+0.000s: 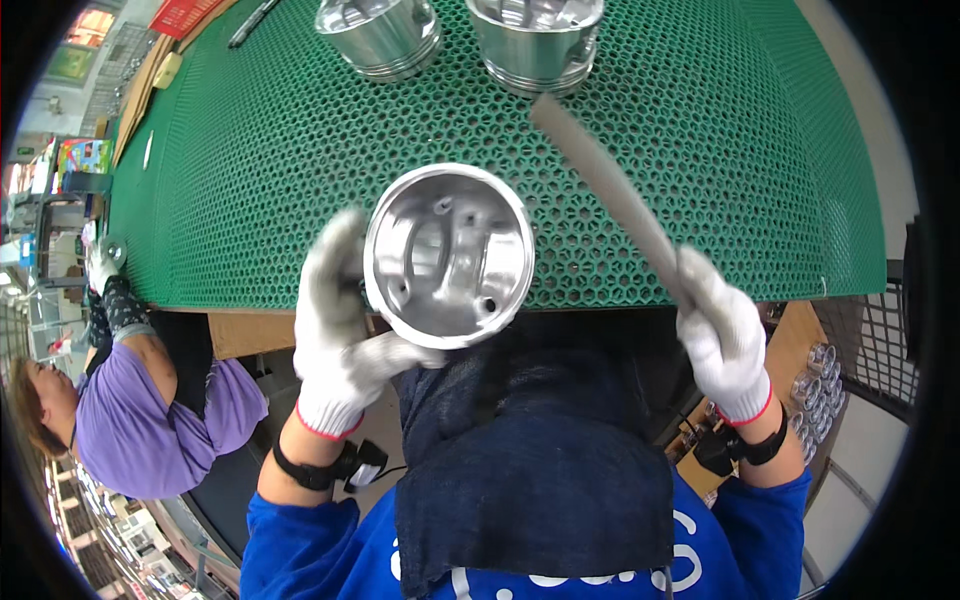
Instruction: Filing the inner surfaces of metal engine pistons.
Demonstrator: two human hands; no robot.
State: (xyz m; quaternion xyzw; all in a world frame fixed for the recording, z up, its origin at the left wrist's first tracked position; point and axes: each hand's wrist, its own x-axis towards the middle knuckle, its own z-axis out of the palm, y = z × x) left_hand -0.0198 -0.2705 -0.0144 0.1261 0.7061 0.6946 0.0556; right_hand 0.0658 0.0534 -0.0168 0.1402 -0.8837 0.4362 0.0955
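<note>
My left hand (337,320), in a white knit glove, grips a shiny metal piston (450,330) from its left side, fingers and thumb around the wall. The piston's hollow underside faces up, showing ribs and small holes inside. It is held above the near edge of the green mat. In my gloved right hand (722,335) is a long flat grey file (610,185), gripped at its lower end. The file slants up and to the left, apart from the piston and blurred by motion.
Two more pistons (385,45) (535,50) stand on the green honeycomb mat (250,180) at the back. A dark pen (253,22) and a red box (190,15) lie far left. A co-worker in purple (160,420) sits at left. Several metal parts (818,390) are stacked at right.
</note>
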